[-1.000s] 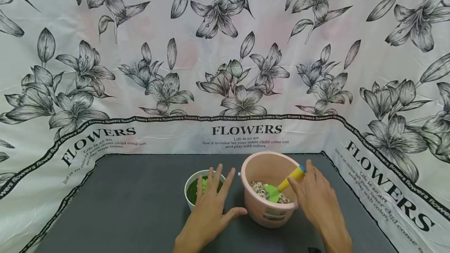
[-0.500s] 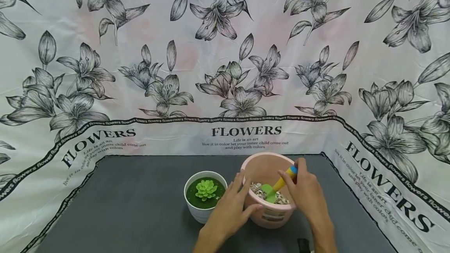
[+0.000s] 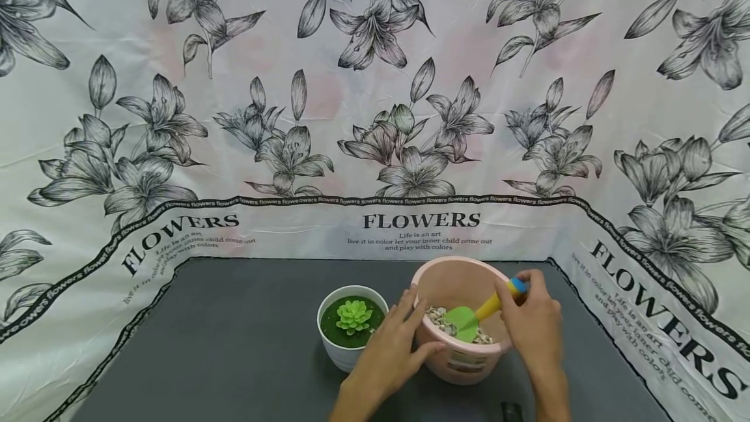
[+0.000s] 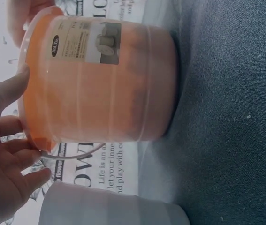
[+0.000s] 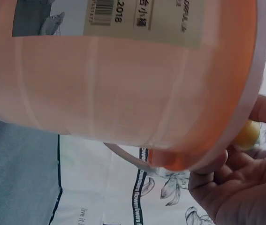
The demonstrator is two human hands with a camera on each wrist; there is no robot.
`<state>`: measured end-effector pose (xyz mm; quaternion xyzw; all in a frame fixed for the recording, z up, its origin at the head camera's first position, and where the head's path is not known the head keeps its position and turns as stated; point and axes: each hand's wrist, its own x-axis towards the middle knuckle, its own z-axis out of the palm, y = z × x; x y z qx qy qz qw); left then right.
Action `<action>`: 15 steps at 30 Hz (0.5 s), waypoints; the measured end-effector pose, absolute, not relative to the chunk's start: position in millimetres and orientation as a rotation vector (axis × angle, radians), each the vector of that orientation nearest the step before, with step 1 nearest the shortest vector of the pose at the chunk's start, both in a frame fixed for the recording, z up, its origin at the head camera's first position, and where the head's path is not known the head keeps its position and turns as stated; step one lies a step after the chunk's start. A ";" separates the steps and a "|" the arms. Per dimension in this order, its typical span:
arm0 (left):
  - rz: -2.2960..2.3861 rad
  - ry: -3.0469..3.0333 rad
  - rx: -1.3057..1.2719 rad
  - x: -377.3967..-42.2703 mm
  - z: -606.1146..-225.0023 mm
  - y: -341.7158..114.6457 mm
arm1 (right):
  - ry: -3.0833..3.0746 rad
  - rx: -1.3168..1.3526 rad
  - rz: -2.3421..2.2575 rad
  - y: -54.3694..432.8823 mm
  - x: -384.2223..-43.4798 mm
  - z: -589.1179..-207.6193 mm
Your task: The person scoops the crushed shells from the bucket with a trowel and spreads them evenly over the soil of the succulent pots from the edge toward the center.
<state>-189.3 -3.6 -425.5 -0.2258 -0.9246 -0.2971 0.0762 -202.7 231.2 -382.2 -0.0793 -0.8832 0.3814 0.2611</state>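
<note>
A pink bucket [image 3: 454,355] stands upright on the dark cloth, with small mixed pebbles [image 3: 435,316] inside. A small hand trowel [image 3: 463,323] with a green blade and a yellow, blue-tipped handle leans in it, blade on the pebbles. My right hand [image 3: 532,321] pinches the upper handle, over the bucket's right rim. At the bucket's left side, my left hand [image 3: 389,350] holds the rim; in the left wrist view its thumb and bent fingers touch the rim near the handle's ear. Just left stands a white pot [image 3: 340,355] with a green succulent [image 3: 353,316] on dark green filling.
A dark grey cloth [image 3: 246,344] covers the table. Flower-printed white fabric [image 3: 422,174] rises behind it and along both sides. A small black object [image 3: 512,411], partly cut off, lies at the near edge by my right forearm. The bucket's thin handle [image 4: 76,154] hangs at its back.
My left hand has moved right, from over the potted succulent to the bucket's rim, uncovering the plant. My right hand has kept to the trowel's handle, shifting it slightly. The view has turned a little left.
</note>
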 end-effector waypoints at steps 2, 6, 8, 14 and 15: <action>-0.887 -2.760 -0.673 -189.2 -426.0 -4.1 | -2.358 -0.257 1.063 233.5 -202.8 -382.6; -0.871 -2.737 -0.668 -189.7 -426.7 -4.4 | -2.310 -0.328 1.170 238.4 -202.9 -382.4; -0.872 -2.726 -0.676 -190.2 -427.7 -4.3 | -2.288 -0.362 1.234 240.6 -202.5 -381.4; -0.873 -2.704 -0.695 -192.2 -430.9 -3.8 | -2.201 -0.456 1.362 247.1 -200.8 -378.0; -0.880 -2.707 -0.693 -192.4 -431.2 -3.8 | -2.183 -0.464 1.367 248.0 -200.6 -377.5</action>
